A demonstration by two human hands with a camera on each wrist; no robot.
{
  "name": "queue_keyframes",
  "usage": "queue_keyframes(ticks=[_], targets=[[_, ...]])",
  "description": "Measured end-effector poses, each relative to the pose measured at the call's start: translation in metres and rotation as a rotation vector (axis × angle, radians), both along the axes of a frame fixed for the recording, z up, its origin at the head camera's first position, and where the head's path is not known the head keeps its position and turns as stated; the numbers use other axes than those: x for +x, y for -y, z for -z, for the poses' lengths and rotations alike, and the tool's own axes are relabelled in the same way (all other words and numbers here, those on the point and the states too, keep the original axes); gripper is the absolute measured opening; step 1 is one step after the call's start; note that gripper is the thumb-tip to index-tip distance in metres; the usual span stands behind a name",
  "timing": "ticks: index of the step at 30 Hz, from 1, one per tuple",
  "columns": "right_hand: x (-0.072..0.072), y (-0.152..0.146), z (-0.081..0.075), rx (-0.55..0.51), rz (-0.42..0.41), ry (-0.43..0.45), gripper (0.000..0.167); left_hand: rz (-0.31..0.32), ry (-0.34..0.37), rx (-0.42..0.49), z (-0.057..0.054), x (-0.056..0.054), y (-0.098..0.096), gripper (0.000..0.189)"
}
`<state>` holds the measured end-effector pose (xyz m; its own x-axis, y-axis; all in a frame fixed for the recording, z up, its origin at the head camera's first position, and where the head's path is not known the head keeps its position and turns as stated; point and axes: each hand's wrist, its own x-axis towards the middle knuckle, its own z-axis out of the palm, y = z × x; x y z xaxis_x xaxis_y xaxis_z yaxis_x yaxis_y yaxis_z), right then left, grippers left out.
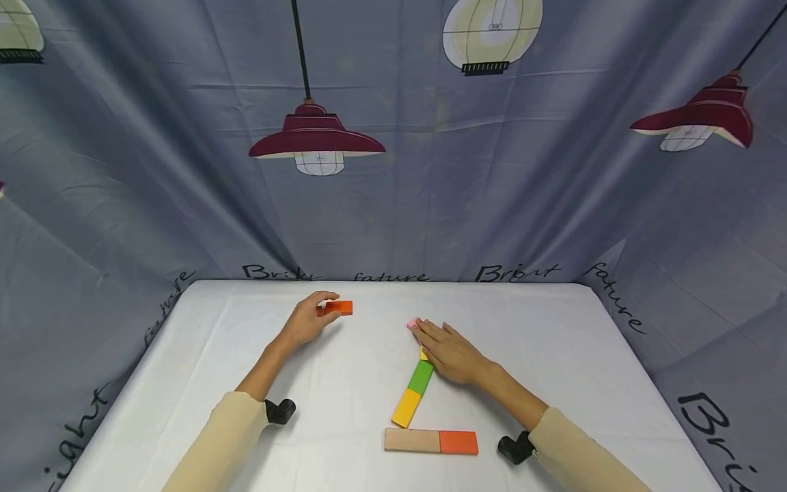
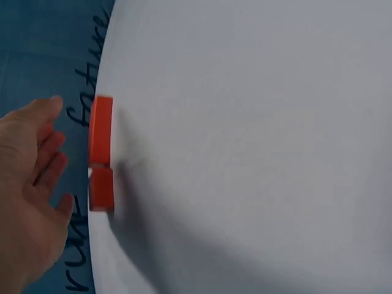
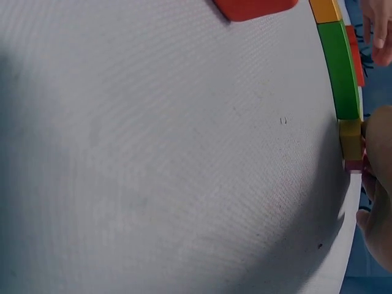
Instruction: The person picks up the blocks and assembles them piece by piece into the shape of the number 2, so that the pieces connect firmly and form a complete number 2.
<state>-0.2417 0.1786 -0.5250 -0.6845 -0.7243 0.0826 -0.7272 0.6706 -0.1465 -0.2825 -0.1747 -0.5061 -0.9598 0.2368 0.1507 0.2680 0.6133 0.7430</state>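
In the head view, two orange-red blocks [image 1: 343, 308] lie near the far left of the table. My left hand [image 1: 309, 320] reaches over them, thumb and fingers spread to either side. The left wrist view shows the blocks [image 2: 101, 131] end to end, a gap between them and the left hand [image 2: 30, 190]. My right hand [image 1: 453, 352] lies with fairly straight fingers along a slanted row of blocks, partly hiding it. That row has a pink block [image 1: 412, 323], a yellow block [image 1: 423, 353], a green block [image 1: 421, 377] and another yellow block [image 1: 406, 408].
Below the slanted row, a plain wood block [image 1: 412, 441] and an orange block [image 1: 458, 442] lie end to end. A white cloth covers the table [image 1: 246, 451]. Behind it hangs a grey-blue curtain [image 1: 399, 205] printed with lamps.
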Motion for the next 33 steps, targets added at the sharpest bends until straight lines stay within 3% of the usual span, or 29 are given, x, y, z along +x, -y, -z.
queue_keyframes(ticks=[5, 15, 22, 33], targets=[[0.000, 0.001, 0.000, -0.017, 0.000, 0.006, 0.053, 0.035, 0.068, -0.051, 0.005, -0.015, 0.007, 0.043], [0.000, 0.000, 0.000, -0.009, -0.006, -0.007, 0.054, 0.058, 0.154, -0.097, 0.008, -0.030, 0.011, 0.046], [-0.001, 0.000, 0.000, 0.015, -0.017, -0.033, 0.054, 0.077, 0.149, -0.145, 0.006, -0.034, 0.007, 0.039], [-0.002, -0.001, 0.002, 0.017, -0.011, -0.034, 0.053, 0.120, 0.076, -0.110, 0.005, -0.032, -0.014, 0.036]])
